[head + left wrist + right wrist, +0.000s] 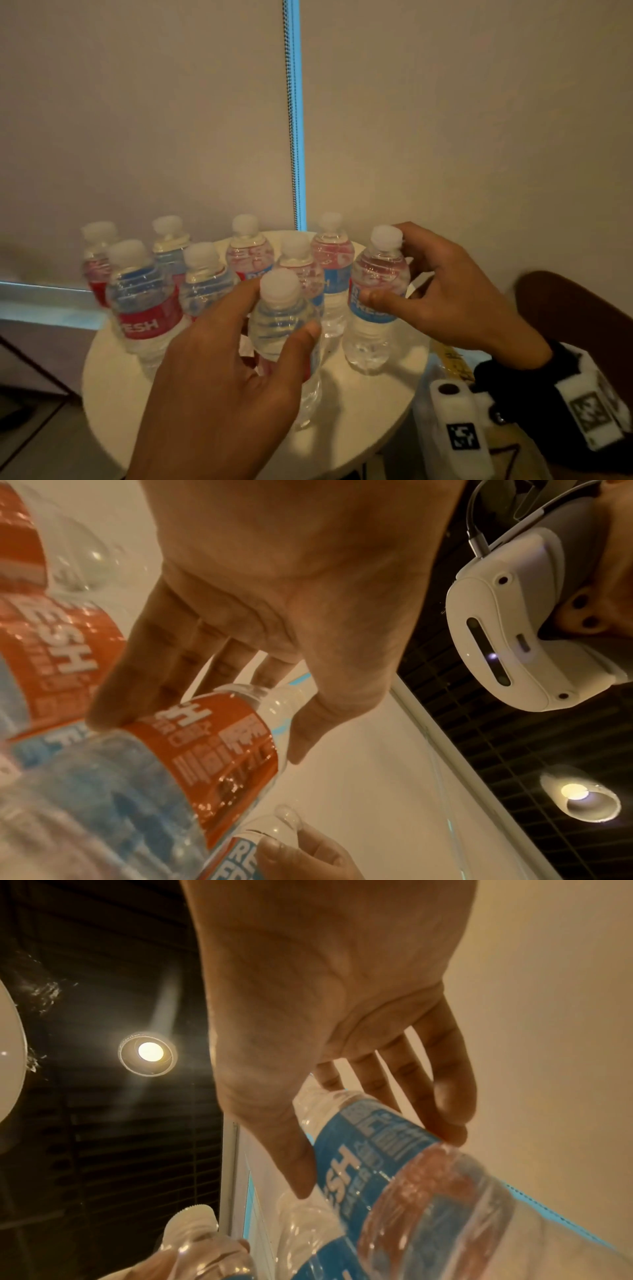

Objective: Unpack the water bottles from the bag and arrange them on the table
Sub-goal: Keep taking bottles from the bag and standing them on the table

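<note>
Several small capped water bottles stand on a round white table (359, 411), some with red labels, some with blue. My left hand (284, 308) grips a red-labelled bottle (284, 342) at the front middle, thumb on its near side and fingers behind; the left wrist view shows the same hand (200, 737) on that bottle (219, 750). My right hand (387, 270) holds a blue-labelled bottle (373, 308) at the right end of the group, thumb on the label. In the right wrist view that hand (377, 1164) wraps the blue bottle (369, 1150). Both bottles stand upright.
A red-labelled bottle (144, 308) stands at the front left, with more bottles in rows behind it up to the blind-covered wall. A bead chain (291, 120) hangs behind the table. A brown chair back (575, 308) is at the right. The table's front has bare surface.
</note>
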`<control>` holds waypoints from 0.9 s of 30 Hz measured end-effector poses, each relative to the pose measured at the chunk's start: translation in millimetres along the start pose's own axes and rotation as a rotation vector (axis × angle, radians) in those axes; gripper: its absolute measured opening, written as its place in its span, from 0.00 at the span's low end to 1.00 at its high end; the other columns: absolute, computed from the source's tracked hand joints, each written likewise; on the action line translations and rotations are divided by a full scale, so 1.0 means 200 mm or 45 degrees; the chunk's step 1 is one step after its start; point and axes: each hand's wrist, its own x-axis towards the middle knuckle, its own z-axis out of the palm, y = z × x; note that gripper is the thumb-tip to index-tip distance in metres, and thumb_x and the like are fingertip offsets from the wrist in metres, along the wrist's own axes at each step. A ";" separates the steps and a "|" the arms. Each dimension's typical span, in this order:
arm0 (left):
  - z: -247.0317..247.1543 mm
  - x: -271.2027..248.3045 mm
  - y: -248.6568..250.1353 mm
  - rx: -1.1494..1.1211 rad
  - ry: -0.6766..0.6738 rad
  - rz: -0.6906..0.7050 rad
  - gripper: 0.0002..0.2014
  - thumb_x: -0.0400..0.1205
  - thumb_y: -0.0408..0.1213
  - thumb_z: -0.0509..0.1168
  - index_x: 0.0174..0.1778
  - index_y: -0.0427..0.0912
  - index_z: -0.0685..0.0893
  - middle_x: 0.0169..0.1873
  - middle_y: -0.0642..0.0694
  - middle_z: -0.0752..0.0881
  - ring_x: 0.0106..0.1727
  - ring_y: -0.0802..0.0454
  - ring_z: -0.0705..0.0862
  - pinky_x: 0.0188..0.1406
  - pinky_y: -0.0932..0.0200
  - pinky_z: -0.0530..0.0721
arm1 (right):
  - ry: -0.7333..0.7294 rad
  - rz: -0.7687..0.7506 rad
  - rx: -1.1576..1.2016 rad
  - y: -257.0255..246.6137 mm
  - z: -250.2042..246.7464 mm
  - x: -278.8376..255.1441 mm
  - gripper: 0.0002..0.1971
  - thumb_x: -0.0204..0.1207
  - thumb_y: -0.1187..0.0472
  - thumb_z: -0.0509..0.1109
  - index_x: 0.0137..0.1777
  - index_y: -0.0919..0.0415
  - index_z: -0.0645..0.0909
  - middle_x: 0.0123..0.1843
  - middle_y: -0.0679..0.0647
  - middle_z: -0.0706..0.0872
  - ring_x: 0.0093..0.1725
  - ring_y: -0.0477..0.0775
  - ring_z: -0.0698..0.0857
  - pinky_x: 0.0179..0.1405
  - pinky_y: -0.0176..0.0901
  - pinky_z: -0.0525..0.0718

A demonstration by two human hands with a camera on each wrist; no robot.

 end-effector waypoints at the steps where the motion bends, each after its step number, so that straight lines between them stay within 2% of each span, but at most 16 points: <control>1: -0.01 0.00 -0.02 0.026 0.013 -0.016 0.18 0.64 0.64 0.66 0.51 0.82 0.77 0.50 0.78 0.84 0.50 0.74 0.84 0.41 0.56 0.91 | -0.009 0.001 -0.001 0.00 0.02 0.01 0.27 0.59 0.34 0.75 0.58 0.39 0.77 0.48 0.36 0.87 0.37 0.48 0.89 0.33 0.52 0.89; 6: -0.03 0.01 -0.04 0.138 0.071 -0.079 0.16 0.67 0.62 0.67 0.50 0.81 0.76 0.49 0.80 0.82 0.50 0.76 0.82 0.42 0.63 0.88 | -0.050 0.021 -0.013 0.01 0.07 0.05 0.29 0.59 0.33 0.75 0.60 0.38 0.77 0.49 0.35 0.88 0.37 0.47 0.89 0.33 0.51 0.90; 8: -0.03 0.01 -0.05 0.156 0.082 -0.108 0.19 0.67 0.64 0.66 0.55 0.77 0.77 0.46 0.75 0.86 0.50 0.71 0.85 0.46 0.57 0.90 | -0.057 0.027 -0.007 0.01 0.08 0.05 0.28 0.59 0.33 0.75 0.60 0.38 0.77 0.49 0.35 0.88 0.38 0.47 0.89 0.33 0.50 0.90; 11: -0.04 0.00 -0.05 0.205 0.086 -0.111 0.28 0.67 0.68 0.65 0.64 0.68 0.79 0.52 0.69 0.88 0.53 0.61 0.87 0.49 0.48 0.91 | -0.066 0.035 0.002 0.01 0.07 0.04 0.28 0.59 0.33 0.75 0.60 0.37 0.77 0.50 0.35 0.88 0.40 0.47 0.89 0.33 0.49 0.90; 14: -0.05 0.00 -0.04 0.305 0.032 -0.108 0.32 0.66 0.73 0.60 0.65 0.66 0.79 0.52 0.65 0.88 0.52 0.56 0.87 0.47 0.45 0.91 | -0.074 0.042 0.003 0.01 0.06 0.04 0.28 0.59 0.33 0.75 0.61 0.36 0.77 0.52 0.34 0.87 0.43 0.47 0.89 0.35 0.49 0.91; 17: -0.07 -0.01 -0.01 0.493 0.013 -0.115 0.33 0.68 0.75 0.57 0.64 0.62 0.82 0.47 0.58 0.89 0.44 0.51 0.87 0.40 0.47 0.90 | -0.082 0.040 -0.001 0.00 0.06 0.03 0.28 0.59 0.33 0.75 0.60 0.37 0.77 0.52 0.34 0.87 0.44 0.48 0.88 0.35 0.49 0.91; 20: -0.08 -0.01 0.01 0.602 0.004 -0.133 0.34 0.69 0.74 0.58 0.63 0.56 0.85 0.46 0.50 0.87 0.36 0.45 0.87 0.32 0.48 0.88 | -0.072 0.044 0.007 -0.01 0.06 0.02 0.28 0.60 0.35 0.76 0.61 0.37 0.77 0.52 0.36 0.87 0.44 0.47 0.88 0.34 0.43 0.89; 23: -0.08 0.02 -0.01 0.654 0.023 -0.160 0.34 0.68 0.74 0.58 0.64 0.58 0.83 0.45 0.50 0.83 0.32 0.45 0.86 0.30 0.53 0.85 | -0.043 0.053 0.014 -0.02 0.08 0.00 0.26 0.61 0.37 0.78 0.60 0.37 0.78 0.51 0.35 0.87 0.43 0.45 0.88 0.32 0.36 0.87; 27: -0.08 -0.01 0.06 0.608 0.034 -0.161 0.40 0.67 0.77 0.56 0.68 0.56 0.79 0.53 0.47 0.84 0.38 0.41 0.87 0.36 0.41 0.90 | -0.021 0.033 0.067 -0.03 0.09 -0.01 0.26 0.61 0.38 0.80 0.60 0.35 0.77 0.54 0.32 0.86 0.45 0.42 0.87 0.31 0.29 0.84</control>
